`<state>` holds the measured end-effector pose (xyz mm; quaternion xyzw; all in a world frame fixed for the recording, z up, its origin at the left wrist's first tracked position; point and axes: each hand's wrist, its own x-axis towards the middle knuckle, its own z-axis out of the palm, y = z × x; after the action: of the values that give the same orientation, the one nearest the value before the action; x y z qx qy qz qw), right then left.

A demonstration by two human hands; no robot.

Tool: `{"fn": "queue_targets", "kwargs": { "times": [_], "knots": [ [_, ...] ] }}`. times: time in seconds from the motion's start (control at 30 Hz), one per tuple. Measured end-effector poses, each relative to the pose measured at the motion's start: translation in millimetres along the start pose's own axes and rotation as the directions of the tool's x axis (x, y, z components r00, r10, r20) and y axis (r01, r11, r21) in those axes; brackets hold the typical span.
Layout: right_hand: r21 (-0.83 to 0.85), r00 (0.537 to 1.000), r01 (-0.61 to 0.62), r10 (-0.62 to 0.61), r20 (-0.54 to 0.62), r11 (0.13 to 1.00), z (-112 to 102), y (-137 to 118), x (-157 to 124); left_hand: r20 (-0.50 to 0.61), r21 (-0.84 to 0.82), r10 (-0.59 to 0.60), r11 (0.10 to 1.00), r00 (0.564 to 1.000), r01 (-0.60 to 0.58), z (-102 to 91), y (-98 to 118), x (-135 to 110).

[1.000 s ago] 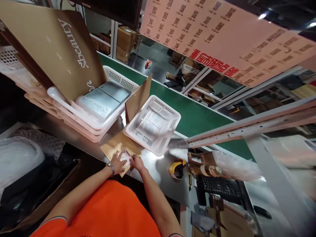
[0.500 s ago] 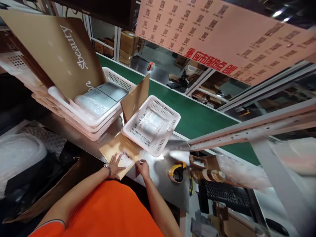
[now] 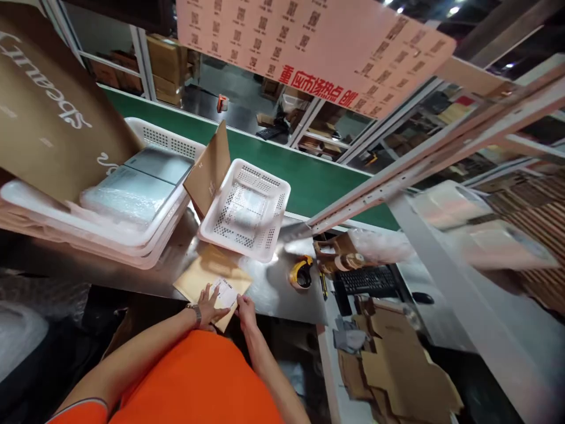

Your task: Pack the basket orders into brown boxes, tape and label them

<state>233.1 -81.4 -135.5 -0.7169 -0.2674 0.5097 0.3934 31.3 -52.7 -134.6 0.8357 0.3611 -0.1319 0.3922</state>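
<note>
A tan mailer envelope (image 3: 196,275) lies on the metal worktop, and a white printed label (image 3: 225,292) is on its upper face. My left hand (image 3: 210,307) rests flat on the envelope with its fingers spread, touching the label's left part. At the envelope's right edge, beside the label, my right hand (image 3: 246,312) is closed in a pinch. Its fingertips partly hide what they grip, which appears to be the envelope's edge. Just beyond the envelope is a white perforated basket (image 3: 279,203) with a clear-wrapped item (image 3: 251,206) in it.
Stacked white baskets (image 3: 145,235) at left hold pale boxes (image 3: 145,182) and a large brown carton (image 3: 57,112). A cardboard piece (image 3: 209,171) leans by the single basket. A yellow-and-black tape dispenser (image 3: 301,273) stands at right, near a keyboard (image 3: 368,280). A green conveyor belt (image 3: 309,185) runs behind.
The view has swung right, so the surroundings appear further left. My left hand stays spread on the envelope. My right hand has shifted along the envelope's right edge, close to the label.
</note>
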Motion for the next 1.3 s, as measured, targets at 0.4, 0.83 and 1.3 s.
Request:
{"fn": "queue_targets", "kwargs": {
  "times": [0.4,0.83,1.3],
  "knots": [
    [0.389,0.978,0.057,0.028,-0.209,0.919,-84,9,-73,-0.069,0.097,0.315,0.946,0.946,-0.308,-4.5,4,7],
    [0.528,0.985,0.169,-0.151,-0.077,0.832,-144,-97,-141,-0.19,-0.029,0.704,0.692,0.684,-0.721,-65.0,152,18],
    [0.414,0.975,0.223,-0.21,-0.077,0.883,-249,-176,-150,-0.17,-0.219,0.325,0.908,0.93,-0.357,-40.8,114,60]
  ]
}}
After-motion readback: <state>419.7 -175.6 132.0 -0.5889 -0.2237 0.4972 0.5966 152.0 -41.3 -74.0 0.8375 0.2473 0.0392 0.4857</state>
